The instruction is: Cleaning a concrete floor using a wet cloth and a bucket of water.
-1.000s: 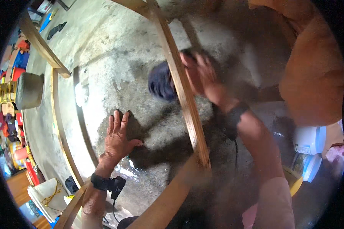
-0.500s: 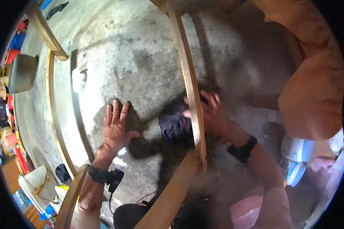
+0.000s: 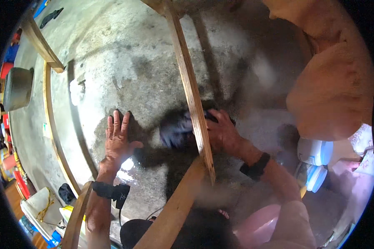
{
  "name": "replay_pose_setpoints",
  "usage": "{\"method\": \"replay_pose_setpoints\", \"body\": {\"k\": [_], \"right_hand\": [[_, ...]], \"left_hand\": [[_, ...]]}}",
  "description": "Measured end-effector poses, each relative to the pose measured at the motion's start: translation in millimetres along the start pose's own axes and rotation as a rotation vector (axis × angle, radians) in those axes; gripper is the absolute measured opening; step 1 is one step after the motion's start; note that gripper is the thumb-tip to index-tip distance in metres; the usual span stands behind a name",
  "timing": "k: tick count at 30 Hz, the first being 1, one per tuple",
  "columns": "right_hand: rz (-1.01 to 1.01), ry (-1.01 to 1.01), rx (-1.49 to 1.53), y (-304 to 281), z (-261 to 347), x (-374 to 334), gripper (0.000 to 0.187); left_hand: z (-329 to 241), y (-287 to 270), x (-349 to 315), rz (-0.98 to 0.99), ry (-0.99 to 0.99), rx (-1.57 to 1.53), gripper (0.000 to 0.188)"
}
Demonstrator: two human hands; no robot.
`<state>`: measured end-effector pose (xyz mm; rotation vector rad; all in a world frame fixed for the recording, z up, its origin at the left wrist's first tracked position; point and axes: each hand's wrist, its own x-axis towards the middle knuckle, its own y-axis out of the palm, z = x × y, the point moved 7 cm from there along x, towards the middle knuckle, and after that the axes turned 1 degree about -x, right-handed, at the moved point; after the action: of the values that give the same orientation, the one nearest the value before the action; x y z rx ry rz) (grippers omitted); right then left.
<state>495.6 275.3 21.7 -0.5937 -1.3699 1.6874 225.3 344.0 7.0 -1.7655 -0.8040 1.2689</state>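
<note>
My left hand (image 3: 117, 137) lies palm down on the wet concrete floor (image 3: 129, 62), its fingers stretched out and holding nothing. To its right, a dark bunched cloth (image 3: 176, 129) rests on the floor, slightly blurred by motion. My right hand (image 3: 226, 135) presses on the cloth with curled fingers. A wooden bar (image 3: 191, 91) passes in front of the cloth and hides part of it and some fingertips. Both wrists wear black bands. Between my forearms, a second wooden piece (image 3: 174, 203) slants toward the lower edge.
Another wooden frame side (image 3: 52, 112) stands left, near a grey pot (image 3: 18, 89). White tubs with blue lids (image 3: 316, 151) and a pink container (image 3: 257, 224) are at right. A large tan rounded shape (image 3: 328, 91), unclear in kind, fills the upper right. A white crate (image 3: 41, 207) stands lower left.
The whole view has shifted a little to the right. My right hand has come slightly nearer with the cloth, which is more bunched. My left hand stays flat on the floor.
</note>
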Motion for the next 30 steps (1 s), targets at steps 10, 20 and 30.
{"method": "replay_pose_setpoints", "body": {"k": [10,20,30], "right_hand": [[-0.236,0.147,-0.008,-31.6,-110.7,108.5,0.037],[-0.057,0.235,-0.031,-4.5,-50.1,-9.8,0.041],[-0.411,0.383,-0.205,-60.2,-249.5,98.3,0.052]], "left_hand": [[-10.2,1.3,6.0,-0.055,0.076,-0.056,0.106],[-4.2,5.6,3.6,-0.033,0.010,-0.006,0.107],[-19.4,-6.7,5.5,-0.052,0.035,-0.076,0.107]]}}
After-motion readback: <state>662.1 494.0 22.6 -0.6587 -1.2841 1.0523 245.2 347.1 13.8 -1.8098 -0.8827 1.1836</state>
